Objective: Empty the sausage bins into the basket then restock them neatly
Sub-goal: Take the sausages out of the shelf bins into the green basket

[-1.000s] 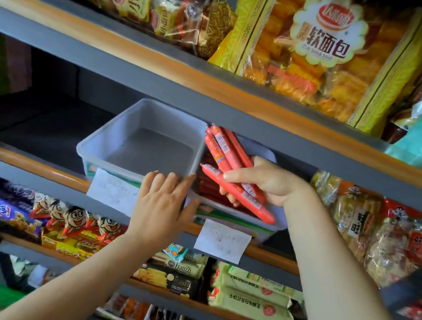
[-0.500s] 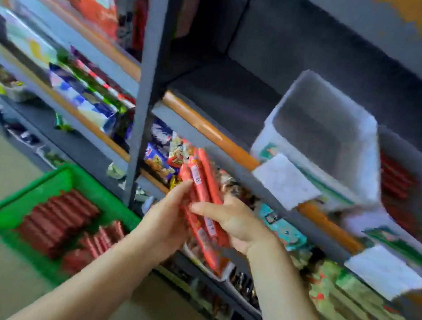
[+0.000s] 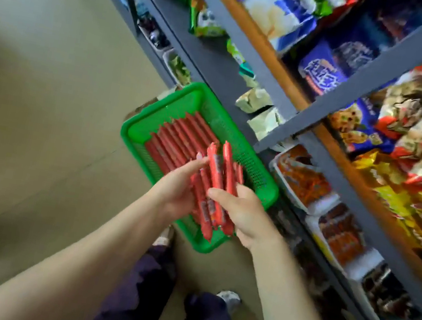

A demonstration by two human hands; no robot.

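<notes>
Soft, even daylight; motion blur smears the wide-angle frame's right edge.

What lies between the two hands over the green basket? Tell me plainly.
In the head view, a bundle of red sausages lies between the left hand and right hand, held by both above the green basket.
</notes>
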